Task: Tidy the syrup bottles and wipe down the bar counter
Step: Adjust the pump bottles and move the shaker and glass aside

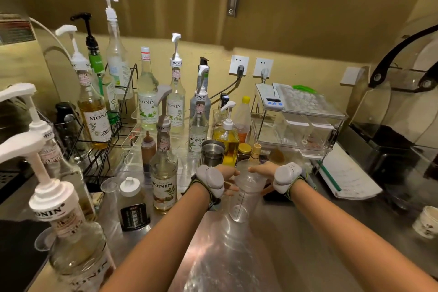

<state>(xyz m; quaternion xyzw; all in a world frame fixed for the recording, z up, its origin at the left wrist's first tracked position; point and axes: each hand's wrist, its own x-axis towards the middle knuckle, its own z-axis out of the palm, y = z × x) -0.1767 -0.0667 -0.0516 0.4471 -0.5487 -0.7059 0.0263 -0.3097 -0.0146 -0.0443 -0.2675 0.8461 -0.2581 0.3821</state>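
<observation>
Both your hands are wrapped around a clear measuring cup, left hand and right hand gripping its rim above the steel table. Syrup bottles crowd the table's left side, just beside your left hand.

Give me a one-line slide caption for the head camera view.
Both hands, left hand and right hand, hold a clear measuring cup beside crowded syrup bottles.

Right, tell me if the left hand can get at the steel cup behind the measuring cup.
Probably yes: the left hand sits just in front of the steel cup with open space between, but it must let go of the measuring cup first.
</observation>
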